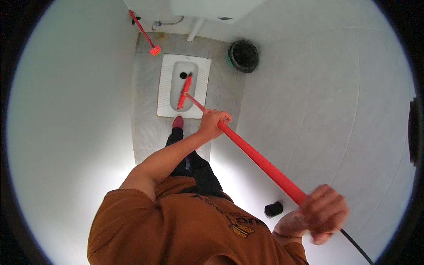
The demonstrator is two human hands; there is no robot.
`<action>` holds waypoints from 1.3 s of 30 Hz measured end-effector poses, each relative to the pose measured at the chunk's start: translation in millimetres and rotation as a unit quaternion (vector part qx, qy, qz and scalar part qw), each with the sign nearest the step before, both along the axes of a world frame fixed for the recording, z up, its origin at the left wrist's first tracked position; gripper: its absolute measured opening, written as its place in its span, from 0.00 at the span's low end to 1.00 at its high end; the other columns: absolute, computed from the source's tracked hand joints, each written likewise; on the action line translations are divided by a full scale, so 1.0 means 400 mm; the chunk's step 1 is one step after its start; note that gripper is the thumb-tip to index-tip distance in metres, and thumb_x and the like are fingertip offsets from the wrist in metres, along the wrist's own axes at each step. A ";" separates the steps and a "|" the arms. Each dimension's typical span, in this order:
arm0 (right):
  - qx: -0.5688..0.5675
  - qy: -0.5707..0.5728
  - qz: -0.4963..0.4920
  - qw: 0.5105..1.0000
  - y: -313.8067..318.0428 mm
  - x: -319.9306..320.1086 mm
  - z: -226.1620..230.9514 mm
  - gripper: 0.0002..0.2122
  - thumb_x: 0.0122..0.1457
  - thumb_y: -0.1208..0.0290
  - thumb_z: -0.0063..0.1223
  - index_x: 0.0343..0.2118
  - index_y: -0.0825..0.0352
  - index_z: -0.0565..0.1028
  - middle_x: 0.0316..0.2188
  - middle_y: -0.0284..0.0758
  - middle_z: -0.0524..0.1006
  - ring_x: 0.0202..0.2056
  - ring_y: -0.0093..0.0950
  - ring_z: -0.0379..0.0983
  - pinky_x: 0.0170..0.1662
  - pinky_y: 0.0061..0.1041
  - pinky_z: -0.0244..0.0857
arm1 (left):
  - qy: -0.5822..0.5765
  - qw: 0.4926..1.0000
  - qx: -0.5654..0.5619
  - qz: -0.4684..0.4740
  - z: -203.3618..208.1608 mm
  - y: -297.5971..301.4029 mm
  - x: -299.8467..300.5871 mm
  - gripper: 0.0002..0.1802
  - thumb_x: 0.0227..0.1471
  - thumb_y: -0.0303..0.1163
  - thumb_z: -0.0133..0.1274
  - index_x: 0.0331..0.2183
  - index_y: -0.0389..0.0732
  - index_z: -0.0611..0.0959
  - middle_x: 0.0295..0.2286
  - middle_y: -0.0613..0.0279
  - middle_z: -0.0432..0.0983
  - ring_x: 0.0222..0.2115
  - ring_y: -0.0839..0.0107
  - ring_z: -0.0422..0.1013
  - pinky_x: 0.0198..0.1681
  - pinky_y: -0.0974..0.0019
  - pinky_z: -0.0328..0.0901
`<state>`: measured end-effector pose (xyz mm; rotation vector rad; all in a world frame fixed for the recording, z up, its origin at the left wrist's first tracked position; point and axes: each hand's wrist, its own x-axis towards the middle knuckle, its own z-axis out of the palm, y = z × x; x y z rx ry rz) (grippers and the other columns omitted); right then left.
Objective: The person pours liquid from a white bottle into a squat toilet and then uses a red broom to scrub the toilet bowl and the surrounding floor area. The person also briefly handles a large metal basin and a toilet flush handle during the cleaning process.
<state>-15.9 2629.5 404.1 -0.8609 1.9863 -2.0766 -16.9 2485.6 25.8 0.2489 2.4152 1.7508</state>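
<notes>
A long-handled red broom (260, 161) runs slantwise from my right side down into the white squat toilet (161, 88) set in the floor. Its narrow red head (182, 97) lies across the toilet's basin, just below the dark drain hole (183, 75). My left hand (214, 124) is closed around the lower part of the handle. Higher up, near the top of the thick red grip, my right hand (324, 213) is wrapped round it, slightly blurred. One of my feet, in a red shoe (178, 122), stands close to the toilet's near edge.
A red toilet brush (145, 33) leans in the far left corner. A black-lined bin (244, 56) stands at the right wall. Beyond the toilet are a pipe (195, 29) and a tap (155, 25). A small black object (273, 210) sits low at right. Walls close in on both sides.
</notes>
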 end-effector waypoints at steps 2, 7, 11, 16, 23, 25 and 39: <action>-0.031 -0.024 0.087 0.995 0.116 -0.024 0.031 0.22 0.58 0.72 0.53 0.09 0.60 0.59 0.07 0.29 0.67 0.09 0.22 0.65 0.17 0.32 0.70 | 0.015 0.997 -0.041 0.058 0.071 0.007 0.062 0.06 0.42 0.27 0.57 0.26 0.50 0.80 0.18 0.66 0.73 0.24 0.63 0.70 0.33 0.58 0.58; -0.016 -0.190 -0.094 0.977 0.066 0.049 -0.120 0.17 0.42 0.77 0.58 0.08 0.63 0.60 0.07 0.34 0.63 0.10 0.31 0.62 0.21 0.35 0.64 | -0.020 0.988 -0.048 0.142 -0.157 -0.080 0.211 0.06 0.40 0.26 0.57 0.25 0.50 0.79 0.17 0.67 0.73 0.22 0.64 0.70 0.29 0.57 0.59; 0.020 -0.104 -0.048 0.993 -0.007 0.132 -0.162 0.19 0.42 0.74 0.56 0.04 0.64 0.57 0.04 0.31 0.58 0.07 0.28 0.57 0.18 0.30 0.63 | 0.058 0.984 -0.056 0.156 -0.241 -0.022 0.211 0.06 0.39 0.26 0.56 0.23 0.49 0.79 0.16 0.68 0.71 0.21 0.65 0.69 0.29 0.58 0.59; 0.024 0.032 0.022 0.999 0.060 0.176 -0.122 0.19 0.44 0.76 0.54 0.05 0.62 0.57 0.04 0.30 0.60 0.06 0.26 0.58 0.17 0.27 0.65 | 0.064 0.993 -0.033 0.091 -0.145 0.069 0.151 0.06 0.41 0.26 0.55 0.24 0.50 0.80 0.15 0.70 0.68 0.21 0.67 0.67 0.32 0.60 0.57; -0.029 -0.083 -0.171 0.981 0.200 0.307 -0.122 0.17 0.48 0.74 0.56 0.08 0.64 0.61 0.08 0.32 0.67 0.11 0.29 0.69 0.22 0.29 0.70 | -0.013 0.988 -0.110 0.104 -0.085 -0.014 0.403 0.05 0.42 0.29 0.57 0.26 0.51 0.80 0.20 0.65 0.75 0.26 0.62 0.72 0.38 0.58 0.60; 0.025 -0.160 -0.112 0.981 0.199 0.296 -0.204 0.15 0.43 0.77 0.55 0.08 0.67 0.60 0.09 0.34 0.67 0.13 0.31 0.68 0.24 0.30 0.68 | -0.076 0.986 -0.123 0.088 -0.180 -0.037 0.461 0.04 0.43 0.30 0.57 0.27 0.51 0.80 0.22 0.64 0.77 0.26 0.61 0.72 0.37 0.56 0.60; -0.098 0.035 -0.028 0.994 0.276 0.302 -0.077 0.15 0.55 0.71 0.51 0.14 0.60 0.62 0.08 0.26 0.67 0.10 0.21 0.64 0.21 0.25 0.64 | 0.064 0.989 -0.088 0.100 -0.008 0.175 0.258 0.07 0.45 0.31 0.57 0.31 0.52 0.79 0.20 0.68 0.73 0.26 0.63 0.70 0.33 0.58 0.57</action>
